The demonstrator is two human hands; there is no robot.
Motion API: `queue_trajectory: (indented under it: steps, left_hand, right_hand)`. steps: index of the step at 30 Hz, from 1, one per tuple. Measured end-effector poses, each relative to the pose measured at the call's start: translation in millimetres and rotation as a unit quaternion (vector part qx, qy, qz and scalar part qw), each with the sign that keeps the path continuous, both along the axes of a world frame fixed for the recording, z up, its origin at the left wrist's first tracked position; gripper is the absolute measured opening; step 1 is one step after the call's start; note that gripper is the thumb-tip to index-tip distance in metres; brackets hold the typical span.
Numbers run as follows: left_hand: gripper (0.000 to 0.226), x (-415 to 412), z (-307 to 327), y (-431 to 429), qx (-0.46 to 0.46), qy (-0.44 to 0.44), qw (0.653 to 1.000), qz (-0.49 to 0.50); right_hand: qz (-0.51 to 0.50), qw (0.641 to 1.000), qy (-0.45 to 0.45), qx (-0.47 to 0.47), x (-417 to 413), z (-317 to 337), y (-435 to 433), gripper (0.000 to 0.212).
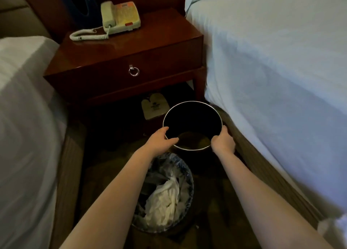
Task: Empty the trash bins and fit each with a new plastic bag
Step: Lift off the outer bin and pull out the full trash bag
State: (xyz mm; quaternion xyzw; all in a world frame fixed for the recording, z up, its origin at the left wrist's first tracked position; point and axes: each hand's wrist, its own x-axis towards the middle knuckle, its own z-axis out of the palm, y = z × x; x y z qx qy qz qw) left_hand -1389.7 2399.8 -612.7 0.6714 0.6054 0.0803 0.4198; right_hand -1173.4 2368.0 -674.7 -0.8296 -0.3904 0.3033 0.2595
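Observation:
A dark round bin (193, 106) with a silver rim stands on the floor between the beds, with no bag in it and its dark inside bare. My left hand (161, 140) holds the rim at its near left, thumb and fingers on either side of the edge. The near right of the rim is gripped by my right hand (223, 142). Closer to me stands a second bin (185, 168) lined with a clear plastic bag and filled with crumpled white trash (165, 201).
A dark wooden nightstand (131, 60) with a ring-pull drawer carries a beige telephone (120, 16). Slippers (155, 107) lie under it. White-sheeted beds flank the narrow floor strip, one on the left (24, 117) and one on the right (272, 70).

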Motion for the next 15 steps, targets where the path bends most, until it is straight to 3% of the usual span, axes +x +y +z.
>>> queue_trajectory:
  steps: [3, 7, 10, 12, 15]
  left_hand:
    - [0.067, -15, -11, -7, 0.008, 0.055, 0.998, -0.018]
    - [0.072, -40, -22, -8, 0.004, 0.101, 0.995, 0.007]
    - [0.074, -55, -27, -14, -0.008, 0.125, 0.992, 0.012]
    - [0.074, -68, -33, -21, -0.036, 0.119, 0.992, 0.023]
    - [0.07, -88, -40, -34, -0.083, 0.098, 0.991, 0.03]
  right_hand:
    - [-0.009, 1.0, 0.019, -0.002, -12, -8, 2, 0.054]
    - [-0.011, 0.999, -0.04, -0.021, -14, -5, -4, 0.055]
    - [-0.021, 0.995, -0.064, 0.072, -30, 1, -23, 0.043]
    - [0.056, 0.987, -0.086, 0.123, -50, 6, -37, 0.026]
    - [0.197, 0.964, -0.15, 0.098, -77, 14, -42, 0.017]
